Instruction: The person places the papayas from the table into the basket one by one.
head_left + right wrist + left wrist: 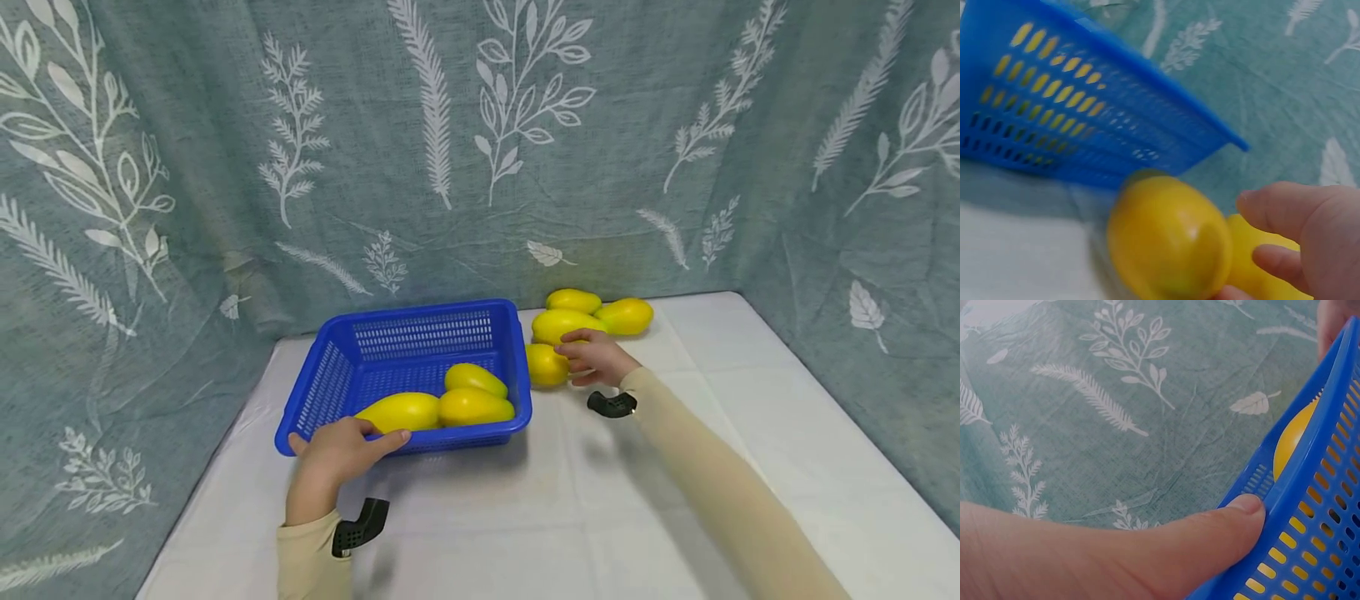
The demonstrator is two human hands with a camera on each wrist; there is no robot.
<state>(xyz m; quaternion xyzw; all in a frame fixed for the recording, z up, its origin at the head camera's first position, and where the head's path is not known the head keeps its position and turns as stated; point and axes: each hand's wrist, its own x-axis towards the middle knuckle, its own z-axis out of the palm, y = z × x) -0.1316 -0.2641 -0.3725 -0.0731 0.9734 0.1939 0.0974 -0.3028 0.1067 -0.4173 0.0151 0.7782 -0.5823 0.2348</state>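
Note:
In the head view, my left hand (341,450) holds the near left part of the blue plastic basket's rim (521,367). Its thumb (1229,525) lies over the rim in the left wrist view, while the other fingers are mostly hidden. Three yellow mangoes (476,407) lie inside the basket along its near side. Just right of the basket, my right hand (600,358) is beside a single yellow mango (547,365), its fingers loosely bent. One fingertip shows right at that mango's (1169,240) lower edge in the right wrist view, with the other fingers apart from it.
Behind the right hand, several more yellow mangoes (566,325) lie grouped near the back edge of the table. A white cloth (540,533) covers the tabletop. Green curtains with white leaf prints (465,150) hang at the back and both sides.

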